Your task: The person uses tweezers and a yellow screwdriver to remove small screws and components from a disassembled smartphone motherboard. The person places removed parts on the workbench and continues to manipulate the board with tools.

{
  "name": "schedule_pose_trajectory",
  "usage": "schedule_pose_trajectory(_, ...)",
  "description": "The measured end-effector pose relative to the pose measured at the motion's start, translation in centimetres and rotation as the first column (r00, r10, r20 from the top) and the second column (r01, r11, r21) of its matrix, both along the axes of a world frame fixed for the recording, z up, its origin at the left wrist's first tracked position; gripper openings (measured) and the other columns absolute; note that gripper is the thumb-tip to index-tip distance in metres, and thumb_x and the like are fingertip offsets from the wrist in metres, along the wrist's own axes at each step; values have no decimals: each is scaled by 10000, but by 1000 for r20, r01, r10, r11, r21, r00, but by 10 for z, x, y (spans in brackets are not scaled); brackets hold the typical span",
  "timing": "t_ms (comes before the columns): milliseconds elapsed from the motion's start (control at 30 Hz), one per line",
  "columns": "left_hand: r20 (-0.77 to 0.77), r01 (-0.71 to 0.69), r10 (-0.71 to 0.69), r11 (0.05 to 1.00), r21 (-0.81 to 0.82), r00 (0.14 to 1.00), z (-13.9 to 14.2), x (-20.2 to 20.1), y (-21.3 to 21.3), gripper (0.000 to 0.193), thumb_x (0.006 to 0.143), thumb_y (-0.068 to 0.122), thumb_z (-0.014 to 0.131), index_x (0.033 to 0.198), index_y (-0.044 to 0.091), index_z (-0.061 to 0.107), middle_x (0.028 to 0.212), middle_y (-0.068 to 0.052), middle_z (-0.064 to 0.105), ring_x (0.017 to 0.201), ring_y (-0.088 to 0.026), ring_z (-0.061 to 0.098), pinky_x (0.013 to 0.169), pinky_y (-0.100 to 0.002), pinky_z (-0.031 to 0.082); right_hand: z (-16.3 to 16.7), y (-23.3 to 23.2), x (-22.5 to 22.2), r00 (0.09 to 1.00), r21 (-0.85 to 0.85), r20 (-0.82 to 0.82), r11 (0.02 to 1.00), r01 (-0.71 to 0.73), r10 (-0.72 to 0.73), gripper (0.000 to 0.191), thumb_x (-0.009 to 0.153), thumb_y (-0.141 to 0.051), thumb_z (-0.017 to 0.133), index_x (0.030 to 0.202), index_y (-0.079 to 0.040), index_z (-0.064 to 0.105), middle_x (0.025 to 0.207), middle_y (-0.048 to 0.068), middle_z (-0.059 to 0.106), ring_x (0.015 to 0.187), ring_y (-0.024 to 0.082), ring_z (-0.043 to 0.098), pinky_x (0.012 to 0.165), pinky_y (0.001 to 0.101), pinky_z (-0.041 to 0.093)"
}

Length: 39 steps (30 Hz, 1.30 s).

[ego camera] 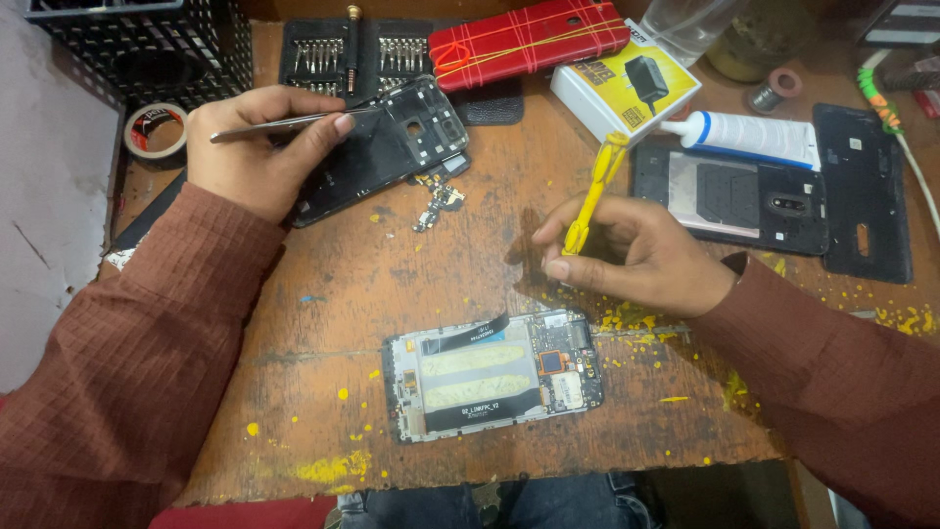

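Two thin tools: my left hand pinches slippery steel tweezers mid-shaft, my right hand grips a light, springy yellow pry tool low down.

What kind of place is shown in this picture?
Probably a phone repair workbench. An opened phone lies on the worn wooden table, a screwdriver bit set sits at the back, and the left hand holds tweezers.

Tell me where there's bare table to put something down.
Bare wood lies between the left hand and right hand, above the opened phone, and left of that phone toward the left sleeve. The back edge is crowded: screwdriver set, red phone, charger box, glue tube.
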<state>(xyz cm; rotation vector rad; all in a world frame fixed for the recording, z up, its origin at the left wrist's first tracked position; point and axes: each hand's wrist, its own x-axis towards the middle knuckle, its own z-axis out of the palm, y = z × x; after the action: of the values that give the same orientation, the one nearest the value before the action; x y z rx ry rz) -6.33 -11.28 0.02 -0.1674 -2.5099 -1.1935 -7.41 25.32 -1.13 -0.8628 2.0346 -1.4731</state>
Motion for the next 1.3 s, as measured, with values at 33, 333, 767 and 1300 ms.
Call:
schedule_pose_trajectory(33,7,-2,2,1000,6,1000,0,0,0,167,994,189,781,1129,91,783,975,-57,780,832,-95,718,734,-227,575,0,1,0,1000,-5,0,1000,-1,1,283,901,-205,746,1133,-58,677,1087,42,688,998,144,676,888,339,591)
schedule_pose_trajectory(333,-14,34,-34,997,63,999,5,0,-12,213,978,167,814,1160,64,774,988,-67,776,842,-81,701,750,-219,572,1,1,0,1000,-27,23,1000,-1,2,277,913,-173,740,1151,-50,669,1077,41,702,1020,138,683,914,330,583)
schedule_pose_trajectory(767,103,-38,25,991,131,994,5,-1,-8,213,952,195,803,1141,100,785,931,-67,776,739,-89,688,622,-226,564,-3,1,-2,1000,-39,25,999,0,1,276,911,-155,740,1154,-43,670,1066,44,697,1007,139,679,898,327,578)
schedule_pose_trajectory(1300,42,39,-43,994,107,998,-1,-5,-10,226,966,184,800,1165,80,774,991,-75,780,836,-96,717,743,-224,590,-2,1,-2,1000,-13,22,1000,10,-9,293,901,-186,745,1151,-52,671,1072,43,696,1023,143,680,917,339,580)
